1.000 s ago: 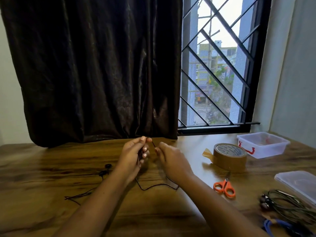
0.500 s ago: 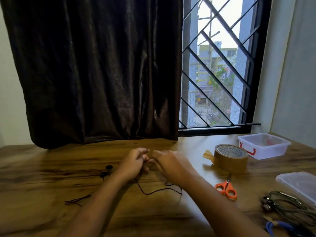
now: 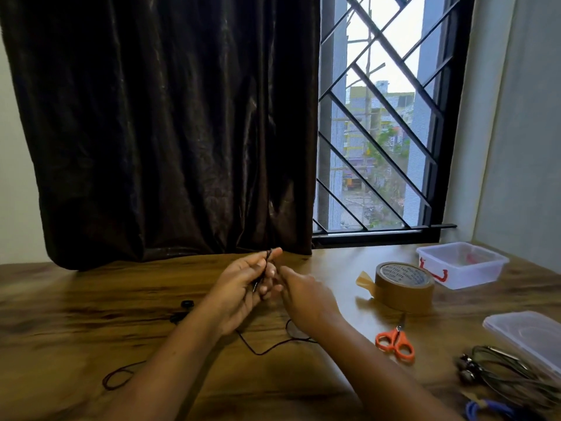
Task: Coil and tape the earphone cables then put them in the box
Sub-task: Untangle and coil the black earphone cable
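A thin black cable (image 3: 261,354) is trailing loosely, one end rising through the left hand (image 3: 243,288). Brown tape (image 3: 403,288) is lying flat beside the open box (image 3: 463,268).

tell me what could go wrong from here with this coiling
1. The left hand pinches the cable with fingertips alone, so the turns could spring loose before taping.
2. Its slack loops across the table toward the earbuds and may snag or knot when pulled in.
3. Tape and scissors lie off to the right; reaching them means freeing a hand.
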{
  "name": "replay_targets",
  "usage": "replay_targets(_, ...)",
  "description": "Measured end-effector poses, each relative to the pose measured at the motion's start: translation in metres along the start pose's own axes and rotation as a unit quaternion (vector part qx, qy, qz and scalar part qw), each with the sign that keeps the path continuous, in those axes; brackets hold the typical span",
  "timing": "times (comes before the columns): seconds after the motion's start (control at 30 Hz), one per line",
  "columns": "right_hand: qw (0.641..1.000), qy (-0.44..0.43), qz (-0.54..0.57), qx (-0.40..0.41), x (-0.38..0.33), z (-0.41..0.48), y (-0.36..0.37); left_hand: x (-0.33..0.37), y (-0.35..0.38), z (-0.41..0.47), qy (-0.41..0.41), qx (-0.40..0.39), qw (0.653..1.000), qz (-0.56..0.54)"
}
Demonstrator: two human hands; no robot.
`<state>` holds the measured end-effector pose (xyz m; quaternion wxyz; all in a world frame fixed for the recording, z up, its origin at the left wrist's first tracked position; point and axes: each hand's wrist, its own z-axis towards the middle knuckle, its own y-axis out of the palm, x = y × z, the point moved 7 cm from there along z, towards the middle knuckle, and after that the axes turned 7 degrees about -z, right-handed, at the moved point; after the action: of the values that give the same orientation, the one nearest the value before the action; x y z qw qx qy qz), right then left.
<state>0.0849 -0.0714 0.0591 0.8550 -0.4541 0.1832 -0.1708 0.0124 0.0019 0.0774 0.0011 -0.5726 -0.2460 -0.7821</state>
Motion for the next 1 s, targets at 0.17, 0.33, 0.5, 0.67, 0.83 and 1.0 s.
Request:
replay_targets(0.17,0.994,-0.07,0.032,-0.072,-0.028,-0.006,0.016,0.016,-0.028,0.003,0.11,0.14,0.984,-0.008)
replay_targets(0.33,0.987,-0.131,0.022,-0.093,-0.043,-0.01,0.021,0.018,-0.053,0.006,0.138,0.188,0.949,0.212)
replay_targets(0.5,0.983,-0.181,-0.008,0.013,-0.047,-0.008,-0.012,0.009,-0.051,0.01,0.118,0.094,0.835,0.529)
replay_targets(0.67,0.979,-0.099,-0.101,0.146,-0.01,-0.002,-0.043,-0.007,-0.027,0.009,0.041,0.016,0.91,0.413)
replay_targets(0.83,0.989,-0.056,-0.106,0.091,0.011,0.002,-0.036,-0.011,-0.005,0.006,0.0,-0.067,0.934,0.35)
replay_targets(1.0,0.995,-0.004,-0.082,0.063,0.017,0.001,-0.026,-0.003,0.009,-0.002,-0.002,-0.055,0.979,0.195)
